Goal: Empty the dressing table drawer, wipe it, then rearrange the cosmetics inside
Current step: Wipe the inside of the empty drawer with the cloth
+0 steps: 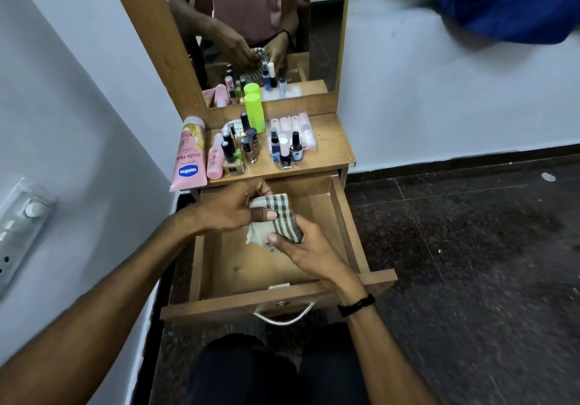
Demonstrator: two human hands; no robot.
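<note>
Clearly the drawer (276,266) has been emptied: it stands pulled out toward the person, its wooden floor bare, with only a few dark specks near the middle. Both hands work a striped cloth (276,217) above that floor. The left hand (232,206) is closed round the far end of the cloth, thumb pressed over it, while the right hand (301,247) curls its fingers round the near end from below. Holding it at both ends like this looks like folding or bunching it into a pad for wiping, though I cannot tell whether it touches the wood.

On the tabletop (329,144), beyond the drawer, the cosmetics stand parked out of the way: a pink lotion tube (188,156) hanging over the left edge, a smaller pink tube (215,161), a cluster of nail polish bottles (243,148), a green can (255,112) by the mirror (266,27), and more small bottles (285,150) in front of a clear case (293,128).

Room is tight. The drawer's side walls hem in any sweep, so strokes probably run near to far. The wall lies close on the left; open floor (470,247) lies to the right. The lotion tube could be knocked off.
</note>
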